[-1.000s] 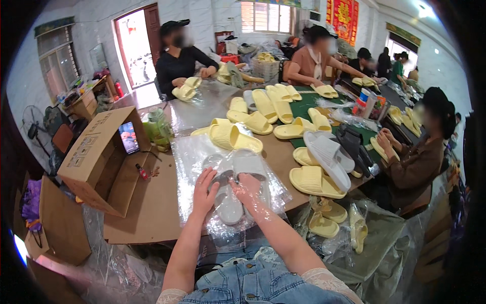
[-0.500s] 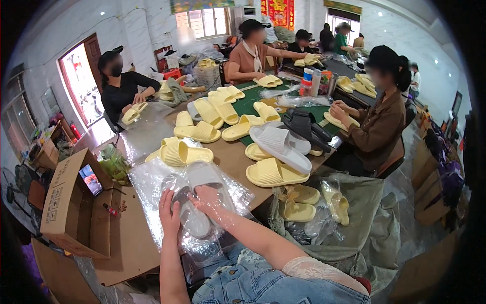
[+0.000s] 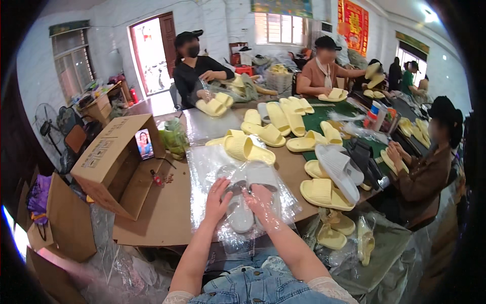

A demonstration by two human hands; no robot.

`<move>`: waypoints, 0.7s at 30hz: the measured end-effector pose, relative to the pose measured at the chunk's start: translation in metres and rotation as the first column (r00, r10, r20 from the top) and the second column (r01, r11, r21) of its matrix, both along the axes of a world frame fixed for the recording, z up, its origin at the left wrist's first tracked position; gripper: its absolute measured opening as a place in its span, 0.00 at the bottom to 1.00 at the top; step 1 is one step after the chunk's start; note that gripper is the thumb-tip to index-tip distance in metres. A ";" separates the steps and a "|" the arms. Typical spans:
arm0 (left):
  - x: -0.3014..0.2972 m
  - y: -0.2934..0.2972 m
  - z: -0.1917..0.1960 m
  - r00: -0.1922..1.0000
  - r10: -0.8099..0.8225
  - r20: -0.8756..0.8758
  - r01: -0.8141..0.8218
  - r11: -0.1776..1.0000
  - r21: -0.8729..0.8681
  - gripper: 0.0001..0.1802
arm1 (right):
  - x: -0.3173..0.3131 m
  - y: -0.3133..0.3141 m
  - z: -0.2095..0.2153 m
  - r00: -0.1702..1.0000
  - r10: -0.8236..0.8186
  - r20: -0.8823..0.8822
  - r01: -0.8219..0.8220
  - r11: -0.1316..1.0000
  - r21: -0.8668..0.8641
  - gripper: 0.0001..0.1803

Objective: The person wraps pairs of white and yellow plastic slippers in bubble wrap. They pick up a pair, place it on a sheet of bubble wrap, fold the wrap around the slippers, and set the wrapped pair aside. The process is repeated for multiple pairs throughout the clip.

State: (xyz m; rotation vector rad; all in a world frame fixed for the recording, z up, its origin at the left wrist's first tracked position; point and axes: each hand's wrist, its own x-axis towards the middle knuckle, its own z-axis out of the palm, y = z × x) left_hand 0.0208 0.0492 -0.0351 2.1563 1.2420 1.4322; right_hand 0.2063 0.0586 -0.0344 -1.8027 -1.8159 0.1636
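Observation:
A pair of grey slippers lies in front of me, with a clear plastic bag [image 3: 205, 175] around or over them. The left grey slipper [image 3: 241, 219] lies nearer me; the right grey slipper [image 3: 261, 175] has its ribbed strap farther away. My left hand [image 3: 217, 201] rests open on the plastic beside the left slipper, fingers stretched out. My right hand [image 3: 259, 201], with plastic over its wrist, grips the right slipper at the strap's opening; some of its fingers are hidden. Just beyond the bag sits a yellow slipper [image 3: 248, 149].
An open cardboard box [image 3: 109, 164] holding a phone [image 3: 144, 144] stands at left, beside a small red bottle [image 3: 156, 177]. More yellow slippers [image 3: 326, 194] and a black slipper [image 3: 362, 159] are piled at right. Bagged slippers [image 3: 334, 230] lie below the table edge. Several people work around the table.
My view has turned left, so the scene sits farther right. Both hands stay at the grey slippers. Across the table, the person in black has raised one hand above a bagged yellow pair.

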 end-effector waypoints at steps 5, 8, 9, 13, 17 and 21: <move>-0.005 -0.001 0.001 1.000 0.012 -0.007 -0.012 1.000 0.009 0.23 | -0.003 0.004 -0.004 1.000 0.018 0.024 -0.018 1.000 0.008 0.26; -0.006 0.003 -0.003 1.000 0.009 0.001 -0.009 1.000 0.024 0.23 | -0.007 0.006 -0.005 1.000 -0.024 0.014 0.023 1.000 0.013 0.26; -0.006 0.002 -0.003 1.000 0.005 0.004 -0.005 1.000 0.022 0.23 | -0.007 0.004 -0.004 1.000 -0.018 0.011 0.018 1.000 0.012 0.26; -0.006 0.000 0.000 1.000 0.010 0.003 -0.010 1.000 0.004 0.23 | -0.005 0.002 -0.001 1.000 -0.010 0.007 0.010 1.000 0.005 0.26; -0.005 -0.001 0.001 1.000 0.006 -0.001 -0.006 1.000 0.012 0.23 | -0.004 0.002 -0.005 1.000 -0.002 -0.027 0.003 0.998 0.058 0.26; -0.007 0.000 -0.002 1.000 0.003 -0.010 -0.003 1.000 -0.001 0.23 | -0.007 -0.001 0.004 1.000 -0.015 0.007 0.015 1.000 -0.002 0.25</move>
